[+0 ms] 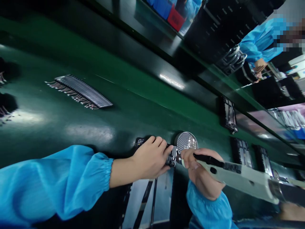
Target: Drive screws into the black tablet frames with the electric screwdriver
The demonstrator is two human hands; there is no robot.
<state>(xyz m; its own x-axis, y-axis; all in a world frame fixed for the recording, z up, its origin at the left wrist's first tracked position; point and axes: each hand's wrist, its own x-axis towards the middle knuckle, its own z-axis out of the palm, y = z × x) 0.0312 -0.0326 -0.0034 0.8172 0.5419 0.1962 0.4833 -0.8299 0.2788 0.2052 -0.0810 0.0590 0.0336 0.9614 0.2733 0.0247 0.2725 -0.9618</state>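
My right hand (202, 171) grips a pale electric screwdriver (245, 181) with a black lever, held nearly level and pointing left. Its tip is at a small silver-and-black metal part (173, 156) on the upper end of a black-framed panel (162, 197). My left hand (151, 157) is closed over that same end, thumb and forefinger around the small part. The panel has a shiny, light reflective face crossed by dark bars. Just beyond the tip sits a round dish (187, 141) with a perforated plate and some small shiny pieces, perhaps screws.
On the green bench (124, 121), a ribbed strip with wires (83, 92) lies at left. Several black-framed units (241, 152) stand at right. Behind a raised dark ledge (171, 81), a co-worker in a blue sleeve (262, 38) handles something near black trays (219, 28).
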